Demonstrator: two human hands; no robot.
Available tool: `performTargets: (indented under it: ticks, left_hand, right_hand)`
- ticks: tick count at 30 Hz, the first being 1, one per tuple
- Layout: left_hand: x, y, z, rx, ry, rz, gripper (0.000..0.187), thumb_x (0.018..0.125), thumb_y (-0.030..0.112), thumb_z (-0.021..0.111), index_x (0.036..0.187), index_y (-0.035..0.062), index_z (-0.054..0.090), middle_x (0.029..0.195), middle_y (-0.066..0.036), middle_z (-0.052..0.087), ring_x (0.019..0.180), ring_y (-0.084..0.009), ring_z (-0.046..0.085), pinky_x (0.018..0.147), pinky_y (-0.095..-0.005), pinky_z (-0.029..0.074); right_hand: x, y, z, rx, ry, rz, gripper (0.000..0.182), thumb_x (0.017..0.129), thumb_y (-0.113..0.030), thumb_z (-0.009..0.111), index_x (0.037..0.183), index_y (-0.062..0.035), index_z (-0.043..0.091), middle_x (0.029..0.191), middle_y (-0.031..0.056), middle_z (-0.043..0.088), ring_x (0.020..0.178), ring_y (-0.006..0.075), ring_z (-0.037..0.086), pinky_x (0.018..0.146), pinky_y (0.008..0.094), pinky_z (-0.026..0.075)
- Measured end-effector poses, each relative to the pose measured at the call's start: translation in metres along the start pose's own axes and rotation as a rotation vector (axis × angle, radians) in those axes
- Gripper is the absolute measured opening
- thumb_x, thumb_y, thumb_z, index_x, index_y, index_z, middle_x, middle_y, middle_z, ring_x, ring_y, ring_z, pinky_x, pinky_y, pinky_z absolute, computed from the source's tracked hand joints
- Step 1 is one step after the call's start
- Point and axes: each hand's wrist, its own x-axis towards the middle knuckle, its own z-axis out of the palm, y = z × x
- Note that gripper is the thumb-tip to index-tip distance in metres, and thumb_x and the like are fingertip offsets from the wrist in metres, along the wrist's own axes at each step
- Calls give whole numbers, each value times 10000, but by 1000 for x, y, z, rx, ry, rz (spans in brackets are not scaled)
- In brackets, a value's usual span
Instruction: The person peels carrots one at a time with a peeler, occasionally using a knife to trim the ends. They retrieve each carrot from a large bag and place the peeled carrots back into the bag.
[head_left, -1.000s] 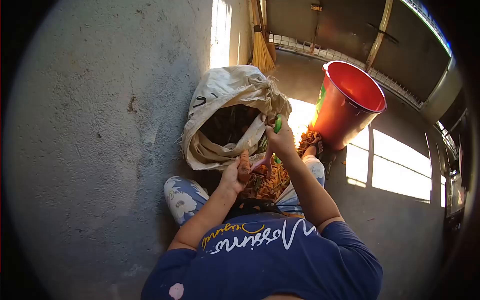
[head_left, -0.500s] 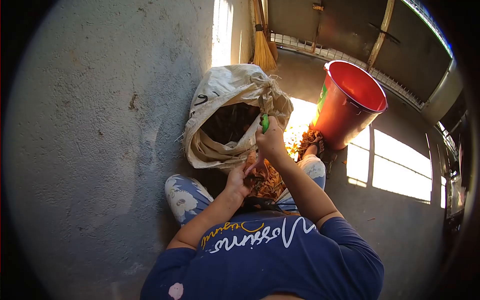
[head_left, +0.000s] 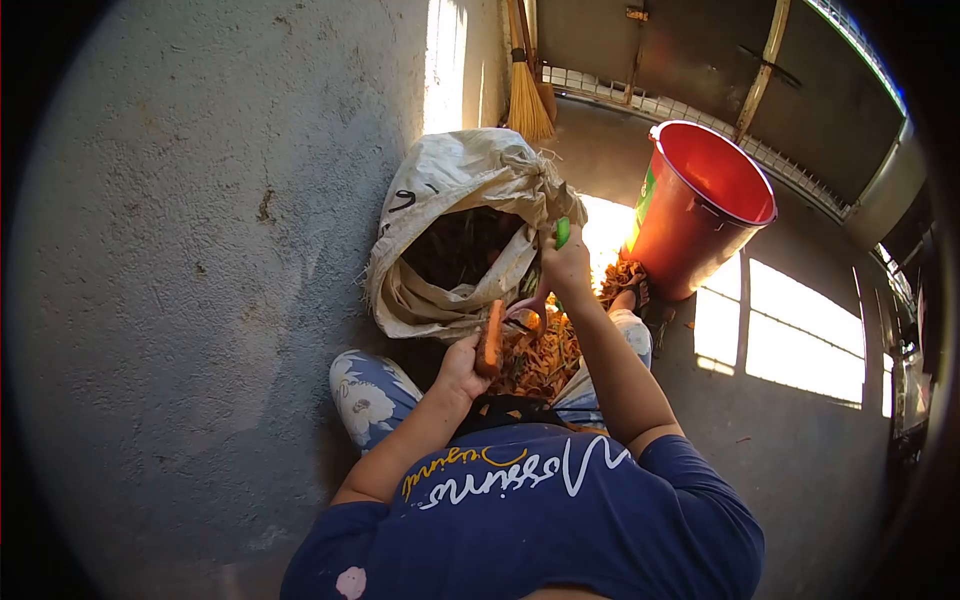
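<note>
My left hand [head_left: 462,363] grips the lower end of an orange carrot [head_left: 492,335], holding it upright over my lap. My right hand [head_left: 567,268] holds a green-handled peeler [head_left: 561,234], its blade end near the carrot's top. A heap of orange carrot peelings [head_left: 545,360] lies between my knees, under both hands. Just beyond the hands an open beige sack [head_left: 462,232] leans against the wall, its dark inside showing.
A red plastic bucket [head_left: 700,208] stands to the right of the sack, past my right foot. A straw broom [head_left: 524,95] leans in the far corner. A rough grey wall [head_left: 200,250] fills the left side. Sunlit patches lie on the concrete floor at right.
My right hand went down along the carrot, then came back up and to the right. The carrot in my left hand now stands more upright and shows more orange.
</note>
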Motion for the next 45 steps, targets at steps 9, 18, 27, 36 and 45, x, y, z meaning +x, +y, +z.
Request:
performTargets:
  ticks: [9,18,27,36,45]
  left_hand:
    - [3,-5,-1,72,-7,-2,299,906,220,345,1065,18,499,974,-148,579,878,-269,592,737,-424,526]
    - [-43,-4,44,106,32,-78,280,906,227,379,1048,21,504,881,-113,592,698,-220,609,556,-351,522]
    - [-15,2,-1,-6,21,-100,330,936,313,348,1084,59,499,855,-95,583,692,-210,596,593,-340,531]
    - [-14,-5,17,115,40,-79,302,921,273,348,1061,60,510,916,-92,586,786,-249,592,685,-431,515]
    - [-26,-7,3,218,43,-104,321,929,321,382,1040,45,505,815,-95,578,685,-222,588,538,-339,512]
  right_hand:
    - [-43,-48,4,-3,-202,-50,208,788,-116,542,919,18,450,761,239,556,736,399,559,652,441,426]
    - [3,2,12,-45,-107,86,254,773,-115,535,963,26,443,762,275,579,739,408,589,652,453,456]
    - [-2,-3,-4,-46,-76,8,230,777,-117,531,934,30,452,762,259,568,740,412,572,658,446,443]
    - [-50,-46,4,-69,-272,37,233,783,-129,543,941,11,447,795,263,567,767,428,560,669,456,432]
    - [26,35,7,-180,-50,85,244,770,-96,527,962,44,473,821,259,594,737,352,611,614,398,470]
